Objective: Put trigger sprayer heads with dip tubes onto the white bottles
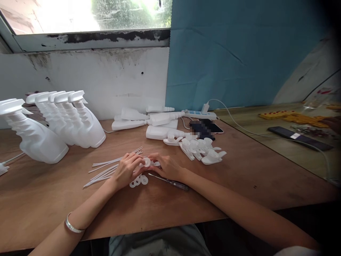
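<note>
I see left bottles headed, far bottles bare, spray heads loose; left hand, right hand: fingers clamped on white part.

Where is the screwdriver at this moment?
In the head view, the screwdriver lies below the picture's middle on the brown table, just right of the small white rings.

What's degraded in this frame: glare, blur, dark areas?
Head view: window blown out, near-white on its left; head view: far right edge falls to black, looking soft; head view: pixelation partly hides a dark device; head view: left hand and right hand readable, white part between them lacks detail.
</note>
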The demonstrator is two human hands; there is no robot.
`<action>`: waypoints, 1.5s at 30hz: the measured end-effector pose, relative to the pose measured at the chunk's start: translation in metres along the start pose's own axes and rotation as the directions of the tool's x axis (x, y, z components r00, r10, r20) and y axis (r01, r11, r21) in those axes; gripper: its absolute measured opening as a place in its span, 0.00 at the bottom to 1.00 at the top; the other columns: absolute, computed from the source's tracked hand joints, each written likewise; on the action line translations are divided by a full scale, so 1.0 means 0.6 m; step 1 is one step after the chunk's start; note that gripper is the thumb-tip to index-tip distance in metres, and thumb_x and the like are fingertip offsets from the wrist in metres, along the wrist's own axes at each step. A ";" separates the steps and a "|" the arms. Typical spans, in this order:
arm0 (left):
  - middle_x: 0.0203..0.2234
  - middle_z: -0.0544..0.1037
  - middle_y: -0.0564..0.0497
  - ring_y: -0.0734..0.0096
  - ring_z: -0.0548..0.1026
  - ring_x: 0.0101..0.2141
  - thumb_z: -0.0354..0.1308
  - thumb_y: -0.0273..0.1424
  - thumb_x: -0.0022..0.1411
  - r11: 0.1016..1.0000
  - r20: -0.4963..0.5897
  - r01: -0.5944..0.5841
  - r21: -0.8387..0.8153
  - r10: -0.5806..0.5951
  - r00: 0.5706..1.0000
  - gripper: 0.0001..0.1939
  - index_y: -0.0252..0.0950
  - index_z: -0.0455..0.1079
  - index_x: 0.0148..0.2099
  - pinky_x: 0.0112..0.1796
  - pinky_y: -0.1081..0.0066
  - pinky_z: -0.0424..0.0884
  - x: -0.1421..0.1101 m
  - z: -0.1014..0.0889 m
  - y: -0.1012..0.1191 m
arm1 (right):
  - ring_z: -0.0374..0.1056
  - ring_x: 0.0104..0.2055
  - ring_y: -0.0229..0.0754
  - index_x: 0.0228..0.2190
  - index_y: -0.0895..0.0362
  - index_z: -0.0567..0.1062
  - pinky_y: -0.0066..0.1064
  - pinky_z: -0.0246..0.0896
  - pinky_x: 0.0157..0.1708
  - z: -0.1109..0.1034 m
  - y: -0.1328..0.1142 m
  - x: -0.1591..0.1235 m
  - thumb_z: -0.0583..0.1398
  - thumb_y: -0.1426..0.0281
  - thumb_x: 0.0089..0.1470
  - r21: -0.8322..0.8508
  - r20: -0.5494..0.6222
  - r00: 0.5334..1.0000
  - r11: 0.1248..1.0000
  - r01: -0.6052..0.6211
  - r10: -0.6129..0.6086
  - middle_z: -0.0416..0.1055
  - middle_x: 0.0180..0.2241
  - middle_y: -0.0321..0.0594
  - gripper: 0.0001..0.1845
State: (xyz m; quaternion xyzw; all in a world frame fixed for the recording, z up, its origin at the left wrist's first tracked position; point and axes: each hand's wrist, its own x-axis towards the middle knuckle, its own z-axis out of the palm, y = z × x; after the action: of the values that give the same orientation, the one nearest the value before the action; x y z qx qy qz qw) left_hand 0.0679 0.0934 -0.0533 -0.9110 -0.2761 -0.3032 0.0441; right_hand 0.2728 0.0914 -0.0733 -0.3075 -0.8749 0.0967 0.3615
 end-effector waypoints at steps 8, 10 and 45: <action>0.34 0.75 0.49 0.66 0.68 0.35 0.52 0.31 0.58 0.999 0.046 0.029 0.041 -0.031 0.998 0.07 0.35 0.65 0.40 0.34 0.68 0.59 0.006 -0.005 0.006 | 0.72 0.36 0.42 0.42 0.56 0.60 0.30 0.66 0.32 -0.004 -0.003 0.001 0.55 0.64 0.54 -0.001 0.002 1.000 1.000 0.005 -0.005 0.73 0.37 0.43 0.15; 0.36 0.74 0.48 0.64 0.68 0.36 0.52 0.31 0.58 0.998 0.073 0.045 0.041 -0.048 0.996 0.08 0.36 0.65 0.41 0.35 0.67 0.59 0.007 -0.006 0.007 | 0.72 0.35 0.42 0.42 0.57 0.60 0.30 0.66 0.32 -0.004 -0.003 0.001 0.56 0.64 0.54 -0.005 -0.001 1.000 1.000 0.001 -0.001 0.73 0.37 0.44 0.16; 0.25 0.73 0.52 0.77 0.67 0.21 0.53 0.35 0.58 0.663 -0.173 0.413 -0.625 -0.633 0.754 0.09 0.36 0.61 0.38 0.26 0.74 0.65 0.008 -0.098 -0.048 | 0.71 0.36 0.40 0.46 0.56 0.60 0.32 0.64 0.36 -0.013 -0.002 0.009 0.57 0.67 0.52 -0.019 -0.039 0.944 0.944 -0.328 0.327 0.73 0.39 0.42 0.19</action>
State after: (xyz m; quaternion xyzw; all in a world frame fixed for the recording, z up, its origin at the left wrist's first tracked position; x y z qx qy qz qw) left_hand 0.0247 0.1051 -0.0054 -0.6857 -0.4178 -0.5371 -0.2585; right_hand 0.2747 0.0930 -0.0641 -0.4548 -0.8063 0.1392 0.3517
